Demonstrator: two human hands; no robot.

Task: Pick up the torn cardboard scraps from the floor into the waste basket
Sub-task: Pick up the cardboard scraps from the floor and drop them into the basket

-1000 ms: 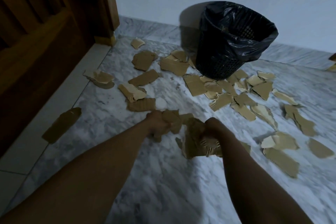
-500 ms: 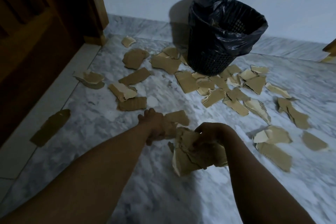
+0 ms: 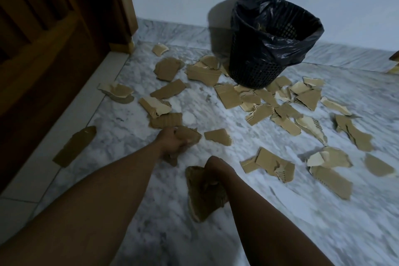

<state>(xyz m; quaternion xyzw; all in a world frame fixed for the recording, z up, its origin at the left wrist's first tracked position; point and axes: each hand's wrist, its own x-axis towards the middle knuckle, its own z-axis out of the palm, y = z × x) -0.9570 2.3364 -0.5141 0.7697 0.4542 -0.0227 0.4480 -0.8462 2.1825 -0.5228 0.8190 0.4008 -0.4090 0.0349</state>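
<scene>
I see the waste basket [image 3: 259,71] standing ahead and to the right of both hands, well apart from them, with the right hand [image 3: 216,167] on its side of the scene. That hand is clenched round a bundle of scraps [image 3: 201,196] that hangs below the wrist over the floor [image 3: 183,244]. The left hand [image 3: 172,141] is low, its fingers curled round a torn scrap [image 3: 190,135]. A loose scrap [image 3: 218,137] lies just to its right, long axis running roughly left to right, nearer this hand than the other. Many more pieces ring the basket's foot. Against half a second ago, the right hand's bundle has come back toward me, and the left hand has closed on its piece, leaving the loose scrap apart.
</scene>
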